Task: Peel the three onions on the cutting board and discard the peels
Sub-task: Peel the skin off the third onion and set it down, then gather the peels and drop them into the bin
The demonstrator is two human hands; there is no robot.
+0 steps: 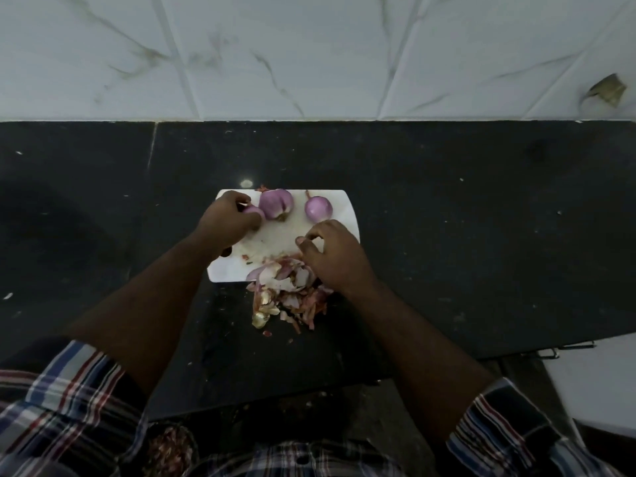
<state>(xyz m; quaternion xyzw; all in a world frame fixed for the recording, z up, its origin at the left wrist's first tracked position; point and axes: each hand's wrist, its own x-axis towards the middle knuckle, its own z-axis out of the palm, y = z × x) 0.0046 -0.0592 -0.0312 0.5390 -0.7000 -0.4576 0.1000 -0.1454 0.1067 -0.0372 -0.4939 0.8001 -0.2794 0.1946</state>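
Three pale purple peeled round onions [276, 203] lie along the far edge of a white rectangular plastic cutting board [272, 237]. A heap of pink, tan and white papery onion peels [287, 294] spills over its near edge onto the speckled black stone tabletop [447, 208]. Behind rises a white grey-veined tiled wall [309, 53]. Rolled shirt sleeves [65, 401] show blue, red and white plaid.

dark stone counter [447, 208], white marble-veined wall tiles [309, 56]

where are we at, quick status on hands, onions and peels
Left hand gripping the left onion; right hand loosely curled, empty, by the peel pile. All three onions peeled on cutting board. Peels not discarded.
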